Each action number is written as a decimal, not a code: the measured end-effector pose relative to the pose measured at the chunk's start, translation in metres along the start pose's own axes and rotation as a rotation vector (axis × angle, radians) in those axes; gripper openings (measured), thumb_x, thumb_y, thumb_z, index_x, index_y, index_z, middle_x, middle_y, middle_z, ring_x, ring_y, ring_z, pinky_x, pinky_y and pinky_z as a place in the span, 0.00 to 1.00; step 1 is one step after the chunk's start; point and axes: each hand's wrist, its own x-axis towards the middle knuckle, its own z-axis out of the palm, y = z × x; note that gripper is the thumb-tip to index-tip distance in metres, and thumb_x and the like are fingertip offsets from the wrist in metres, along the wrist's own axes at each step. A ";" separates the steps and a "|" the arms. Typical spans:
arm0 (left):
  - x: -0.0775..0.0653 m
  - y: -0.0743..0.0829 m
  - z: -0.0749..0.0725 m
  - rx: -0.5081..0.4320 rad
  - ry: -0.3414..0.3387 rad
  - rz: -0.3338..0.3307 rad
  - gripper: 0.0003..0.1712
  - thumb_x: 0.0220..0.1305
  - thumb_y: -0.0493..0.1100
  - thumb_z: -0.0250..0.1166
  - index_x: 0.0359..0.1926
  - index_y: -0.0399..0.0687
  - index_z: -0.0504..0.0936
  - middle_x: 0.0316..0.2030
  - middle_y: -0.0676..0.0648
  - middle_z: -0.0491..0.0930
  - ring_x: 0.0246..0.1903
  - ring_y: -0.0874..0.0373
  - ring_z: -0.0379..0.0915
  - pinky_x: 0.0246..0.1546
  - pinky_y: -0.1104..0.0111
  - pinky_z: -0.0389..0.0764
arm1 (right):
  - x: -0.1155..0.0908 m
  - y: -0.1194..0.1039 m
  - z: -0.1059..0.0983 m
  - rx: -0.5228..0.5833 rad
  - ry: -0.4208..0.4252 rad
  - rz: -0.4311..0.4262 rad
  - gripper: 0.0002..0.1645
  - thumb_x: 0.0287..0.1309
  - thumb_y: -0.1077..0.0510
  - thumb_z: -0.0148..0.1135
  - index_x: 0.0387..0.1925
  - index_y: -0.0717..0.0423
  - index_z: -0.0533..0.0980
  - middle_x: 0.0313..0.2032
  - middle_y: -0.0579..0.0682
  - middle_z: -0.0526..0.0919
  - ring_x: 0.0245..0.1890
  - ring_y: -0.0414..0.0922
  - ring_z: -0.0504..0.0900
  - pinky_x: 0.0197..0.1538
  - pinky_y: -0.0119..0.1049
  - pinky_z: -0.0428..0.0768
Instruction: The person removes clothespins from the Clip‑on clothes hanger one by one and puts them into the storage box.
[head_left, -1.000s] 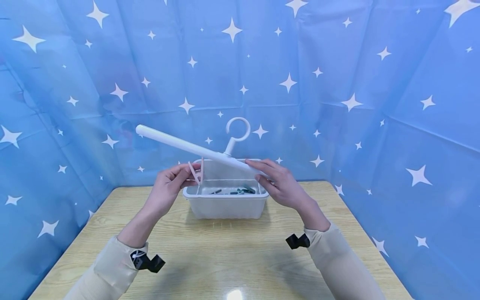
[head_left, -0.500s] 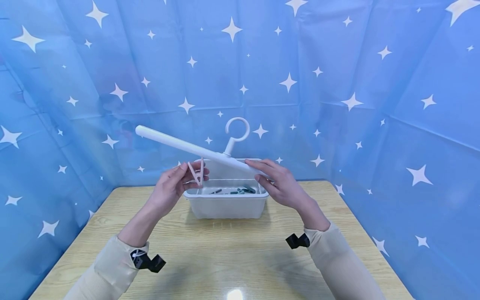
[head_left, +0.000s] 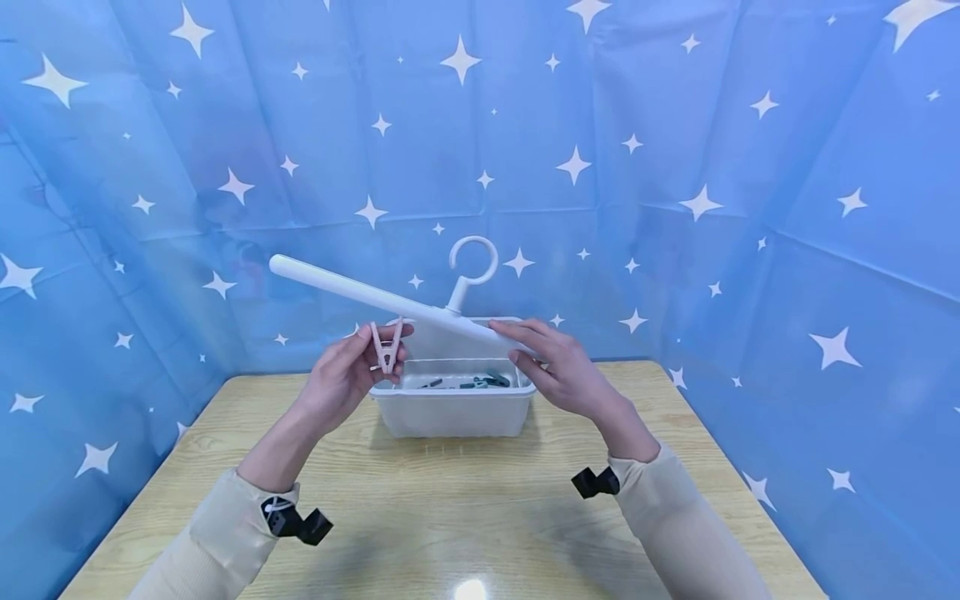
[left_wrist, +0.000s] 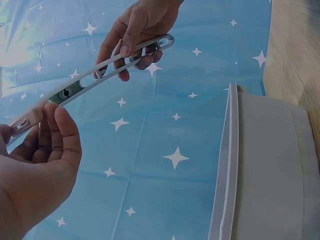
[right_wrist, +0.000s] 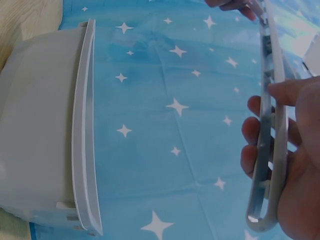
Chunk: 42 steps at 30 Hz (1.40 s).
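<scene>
In the head view, my left hand [head_left: 337, 379] pinches a pale pink clothespin [head_left: 386, 345] that stands like a V, just below the hanger bar. The same clothespin [left_wrist: 29, 119] shows pale at the left edge of the left wrist view. My right hand [head_left: 558, 367] grips the right end of a white clothes hanger [head_left: 348, 287] with a round hook. Its bar tilts, left end higher, above a white basin [head_left: 450, 417]. In the right wrist view, the right fingers curl round the hollow hanger bar [right_wrist: 281, 125], with the thumb over its front.
Several dark green clothespins [head_left: 491, 380] lie in the basin. It stands toward the back of a wood-grain table [head_left: 450, 500]. Blue cloth [head_left: 315, 200] with white stars hangs behind and at both sides.
The clothespin has turned in my left fingers and shifted slightly left, so its V shape now faces the head camera. The right hand and hanger have barely moved.
</scene>
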 end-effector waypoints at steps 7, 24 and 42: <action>-0.001 0.001 0.001 -0.064 -0.004 -0.019 0.27 0.82 0.53 0.38 0.57 0.45 0.79 0.48 0.52 0.78 0.40 0.61 0.73 0.41 0.71 0.78 | 0.000 -0.003 0.001 0.007 0.004 -0.008 0.30 0.71 0.62 0.56 0.72 0.45 0.68 0.63 0.51 0.77 0.47 0.43 0.80 0.41 0.37 0.79; -0.001 -0.003 0.001 -0.081 0.117 -0.024 0.18 0.79 0.50 0.48 0.44 0.48 0.83 0.45 0.53 0.78 0.32 0.65 0.71 0.34 0.77 0.74 | 0.002 -0.001 0.003 -0.005 -0.004 -0.035 0.30 0.71 0.62 0.56 0.72 0.44 0.68 0.63 0.50 0.77 0.45 0.42 0.78 0.39 0.35 0.78; -0.003 0.000 0.007 0.316 0.346 -0.044 0.09 0.75 0.47 0.58 0.37 0.55 0.83 0.47 0.58 0.84 0.36 0.64 0.75 0.42 0.73 0.79 | 0.004 -0.004 0.002 0.019 -0.020 -0.038 0.29 0.71 0.61 0.56 0.71 0.44 0.68 0.64 0.50 0.76 0.43 0.41 0.77 0.38 0.34 0.77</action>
